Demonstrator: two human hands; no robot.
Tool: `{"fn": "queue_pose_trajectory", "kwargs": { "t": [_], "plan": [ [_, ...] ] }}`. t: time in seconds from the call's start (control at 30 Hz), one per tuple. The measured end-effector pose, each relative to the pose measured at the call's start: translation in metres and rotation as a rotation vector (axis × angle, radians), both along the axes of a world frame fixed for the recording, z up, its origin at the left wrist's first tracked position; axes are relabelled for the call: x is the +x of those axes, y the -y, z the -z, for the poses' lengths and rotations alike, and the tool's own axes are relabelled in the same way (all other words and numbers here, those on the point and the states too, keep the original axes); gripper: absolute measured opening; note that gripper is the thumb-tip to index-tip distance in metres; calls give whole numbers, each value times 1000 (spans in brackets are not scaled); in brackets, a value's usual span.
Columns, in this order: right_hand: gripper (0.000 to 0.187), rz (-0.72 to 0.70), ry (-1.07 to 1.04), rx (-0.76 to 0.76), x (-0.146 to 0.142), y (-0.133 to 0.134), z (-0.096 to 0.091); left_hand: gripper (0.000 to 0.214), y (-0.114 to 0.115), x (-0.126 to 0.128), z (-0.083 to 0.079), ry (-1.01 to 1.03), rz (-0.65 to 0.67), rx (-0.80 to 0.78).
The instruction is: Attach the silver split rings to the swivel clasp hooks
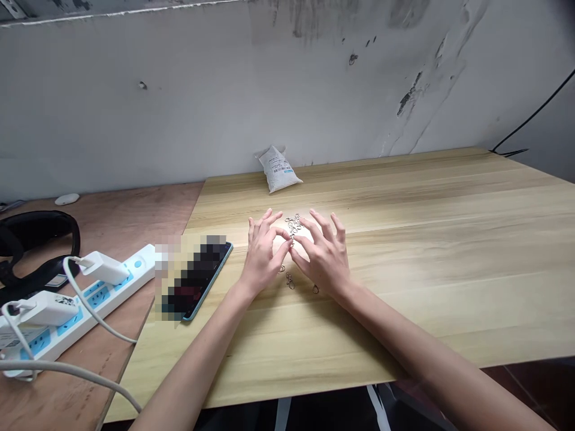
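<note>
My left hand (263, 254) and my right hand (327, 260) meet fingertip to fingertip over the wooden tabletop. Each pinches with thumb and index finger, the other fingers raised and spread. Between the pinches shows a small metal clasp (291, 240), partly covered by the fingertips. Just beyond it lies a small heap of silvery metal clasps with rings (294, 222). On the near side, a single clasp (290, 281) rests below the hands. A small ring (315, 289) lies beneath my right palm, and another ring (281, 269) is by my left thumb.
A phone (209, 281), partly pixelated, lies left of my left hand. A white plastic packet (281, 170) with a label sits near the wall. Farther left are a white power strip (144, 263) with plugged chargers, cables, and a black headset-like object (40, 239).
</note>
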State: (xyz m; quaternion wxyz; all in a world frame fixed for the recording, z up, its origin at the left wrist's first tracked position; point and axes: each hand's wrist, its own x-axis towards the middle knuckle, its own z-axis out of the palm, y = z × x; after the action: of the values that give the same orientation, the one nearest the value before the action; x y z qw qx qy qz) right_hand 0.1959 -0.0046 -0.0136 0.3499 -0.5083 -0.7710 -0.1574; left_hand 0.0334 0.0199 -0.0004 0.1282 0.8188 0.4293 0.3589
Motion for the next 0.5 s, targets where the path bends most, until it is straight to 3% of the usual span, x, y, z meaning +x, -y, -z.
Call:
{"fn": "queue_pose_trajectory", "kwargs": {
  "t": [0.27, 0.5],
  "plan": [
    [13, 33, -13, 25, -6, -1, 4, 2, 7, 5, -5, 85, 32, -74],
    [20, -45, -58, -6, -1, -4, 4, 3, 6, 5, -10, 154, 17, -107]
  ]
}}
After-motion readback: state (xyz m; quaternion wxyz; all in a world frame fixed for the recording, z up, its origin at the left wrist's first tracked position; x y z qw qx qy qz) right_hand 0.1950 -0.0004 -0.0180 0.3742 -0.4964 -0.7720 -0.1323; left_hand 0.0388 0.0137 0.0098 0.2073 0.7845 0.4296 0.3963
